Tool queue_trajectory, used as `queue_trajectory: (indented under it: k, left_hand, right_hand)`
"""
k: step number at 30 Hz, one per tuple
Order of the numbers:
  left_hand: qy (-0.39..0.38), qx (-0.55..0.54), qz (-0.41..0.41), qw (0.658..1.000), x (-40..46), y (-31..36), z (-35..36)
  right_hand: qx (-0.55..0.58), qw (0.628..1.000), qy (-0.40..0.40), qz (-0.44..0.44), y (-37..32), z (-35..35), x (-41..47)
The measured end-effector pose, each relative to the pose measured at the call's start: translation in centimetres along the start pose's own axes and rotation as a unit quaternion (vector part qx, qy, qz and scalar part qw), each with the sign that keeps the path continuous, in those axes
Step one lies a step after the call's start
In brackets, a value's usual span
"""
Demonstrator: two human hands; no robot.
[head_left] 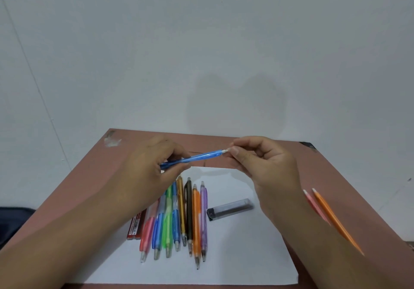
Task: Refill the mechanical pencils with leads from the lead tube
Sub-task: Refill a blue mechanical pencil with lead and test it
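Blue mechanical pencil (192,158): held above the table's far edge, barrel gripped by left hand (152,165); white eraser cap (226,150) pinched by right hand (264,165). Cap to be drawn straight off. Lead tube (230,209): lying mid-table.

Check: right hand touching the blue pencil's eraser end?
Touching. In the head view the right hand's thumb and forefinger pinch the white eraser cap at the end of the blue pencil, no gap visible; the left hand grips its other end.

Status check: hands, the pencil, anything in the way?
Left hand grips blue pencil mid-air. Right hand pinches its white end cap. Lead tube lies on the paper, untouched. Nothing blocking.
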State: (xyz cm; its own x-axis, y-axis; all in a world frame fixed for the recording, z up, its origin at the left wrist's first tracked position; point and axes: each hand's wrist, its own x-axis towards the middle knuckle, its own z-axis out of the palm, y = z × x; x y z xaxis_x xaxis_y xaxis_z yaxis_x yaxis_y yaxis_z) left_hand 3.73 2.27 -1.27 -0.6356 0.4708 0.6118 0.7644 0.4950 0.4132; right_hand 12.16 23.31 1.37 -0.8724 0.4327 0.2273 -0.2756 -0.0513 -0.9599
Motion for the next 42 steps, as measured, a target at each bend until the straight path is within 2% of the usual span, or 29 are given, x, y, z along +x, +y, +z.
queue_trajectory:
  k: [10,19,23,26,28,31,34,36,38,42]
  left_hand:
    - [0.004,0.005,0.016,1.0,0.0,0.3,-0.1]
    - [0.011,-0.026,0.009,1.0,-0.1,1.7,-0.6]
    - [0.009,-0.107,-0.066,0.992,-0.3,3.1,0.2]
    - [-0.018,-0.151,-0.099,0.983,-0.5,4.1,0.7]
    - [-0.058,-0.273,-0.148,0.949,-0.5,5.2,0.3]
    - [-0.103,-0.463,-0.258,0.842,-0.5,6.1,-0.1]
    - [-0.153,-0.568,-0.323,0.742,-0.4,5.8,0.1]
    - [-0.201,-0.602,-0.343,0.692,-0.5,5.8,0.4]
    - [-0.237,-0.62,-0.342,0.665,-0.7,6.0,0.7]
    - [-0.256,-0.642,-0.326,0.644,-0.8,6.2,0.8]
  right_hand:
    - [0.071,0.997,-0.012,0.032,-0.1,0.0,0.0]
    - [0.138,0.982,-0.079,0.1,0.4,0.1,0.2]
    - [0.11,0.973,-0.156,0.133,0.9,0.5,-0.3]
    - [0.147,0.967,-0.154,0.143,0.7,1.0,-0.4]
    - [0.22,0.957,-0.125,0.14,0.3,1.2,-0.1]
    - [0.35,0.926,-0.068,0.128,-0.4,0.7,0.7]
    - [0.447,0.882,-0.063,0.137,-0.7,-0.7,1.5]
    - [0.46,0.874,-0.073,0.136,-0.6,-1.6,1.7]
    - [0.465,0.874,-0.07,0.125,-0.7,-2.0,1.7]
    - [0.474,0.872,-0.061,0.11,-1.0,-2.3,1.7]
